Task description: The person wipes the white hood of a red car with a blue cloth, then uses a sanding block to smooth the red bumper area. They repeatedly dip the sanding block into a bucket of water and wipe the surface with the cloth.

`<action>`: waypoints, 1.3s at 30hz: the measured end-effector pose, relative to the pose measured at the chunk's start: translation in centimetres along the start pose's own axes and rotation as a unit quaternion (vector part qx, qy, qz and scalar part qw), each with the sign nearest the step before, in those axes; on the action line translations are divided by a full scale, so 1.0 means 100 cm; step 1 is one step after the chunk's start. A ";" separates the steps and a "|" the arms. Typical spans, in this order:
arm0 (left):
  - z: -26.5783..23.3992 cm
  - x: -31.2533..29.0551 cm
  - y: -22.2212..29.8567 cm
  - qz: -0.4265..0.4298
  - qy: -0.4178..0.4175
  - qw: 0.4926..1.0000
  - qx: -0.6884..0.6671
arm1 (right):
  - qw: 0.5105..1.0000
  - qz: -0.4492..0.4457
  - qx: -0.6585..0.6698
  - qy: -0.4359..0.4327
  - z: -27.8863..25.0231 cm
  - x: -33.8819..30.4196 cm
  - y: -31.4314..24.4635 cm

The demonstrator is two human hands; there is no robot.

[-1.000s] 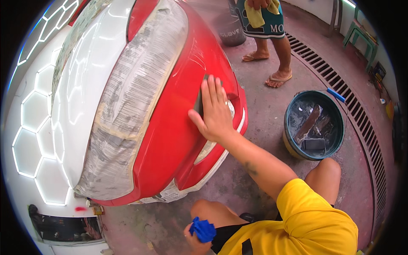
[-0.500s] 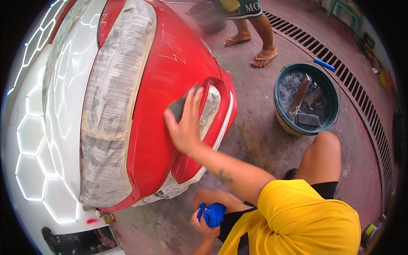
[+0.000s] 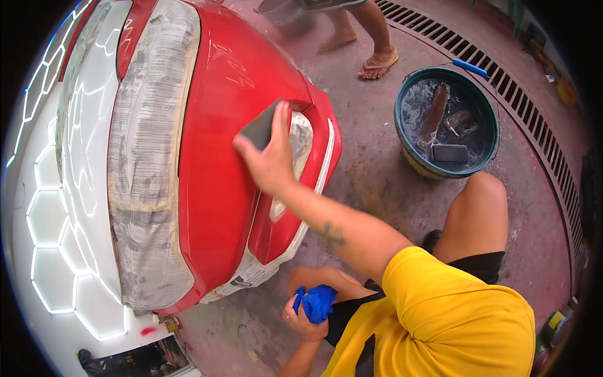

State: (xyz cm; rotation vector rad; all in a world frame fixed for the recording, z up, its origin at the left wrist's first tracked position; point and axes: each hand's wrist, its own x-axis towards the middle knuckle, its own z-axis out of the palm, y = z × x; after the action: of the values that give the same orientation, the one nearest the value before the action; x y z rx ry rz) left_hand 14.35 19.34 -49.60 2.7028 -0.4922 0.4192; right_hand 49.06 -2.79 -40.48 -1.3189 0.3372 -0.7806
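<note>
My right hand (image 3: pixel 275 164) reaches out over the red car bumper (image 3: pixel 217 163), its thumb and fingers on a dark grey piece of sandpaper (image 3: pixel 259 128). The sandpaper lies against the red surface beside the light opening, which is covered with paper (image 3: pixel 301 141). Most of its face shows between thumb and fingers; its underside is hidden. Low in the view, near my bent knee, my left hand (image 3: pixel 305 323) is closed round a crumpled blue cloth (image 3: pixel 319 302).
Newspaper and tape mask a long panel (image 3: pixel 147 157). On the right stands a bucket (image 3: pixel 402 122) of water holding a dark block (image 3: pixel 450 154) and other pieces. A floor grate (image 3: pixel 534 125) curves behind it. Another person's sandalled foot (image 3: pixel 378 65) is at the top.
The view has shifted slightly, so the bumper sits further left and the bucket higher. More of the sandpaper shows under my right hand. The other person's legs have moved up and left in view.
</note>
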 end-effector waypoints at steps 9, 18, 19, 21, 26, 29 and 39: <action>0.008 0.030 0.008 -0.006 -0.029 0.999 0.022 | 0.958 0.165 0.217 -0.093 -0.051 -0.062 0.020; 0.008 0.033 0.014 -0.012 -0.006 1.000 0.021 | 0.740 0.372 0.547 -0.123 -0.156 0.010 0.014; 0.007 0.033 0.015 -0.014 -0.006 1.000 0.022 | 0.789 0.388 0.468 -0.084 -0.144 0.008 0.012; 0.007 0.033 0.016 -0.016 -0.005 1.000 0.021 | 0.786 0.397 0.469 -0.067 -0.130 0.004 0.022; 0.003 0.026 0.014 -0.009 -0.012 0.999 0.035 | 0.933 0.243 0.265 0.020 -0.061 0.000 0.020; 0.003 0.022 0.013 -0.011 -0.018 0.999 0.038 | 0.975 0.126 0.179 0.020 -0.013 -0.019 0.012; -0.001 0.017 0.015 -0.008 -0.019 1.000 0.022 | 0.938 0.170 0.300 -0.042 -0.009 0.003 0.018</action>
State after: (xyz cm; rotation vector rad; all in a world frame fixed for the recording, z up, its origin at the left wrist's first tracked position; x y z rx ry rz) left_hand 15.30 17.58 -48.49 2.7596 -0.4770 0.3805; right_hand 49.25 -3.54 -42.33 -0.6873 0.2237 -0.4749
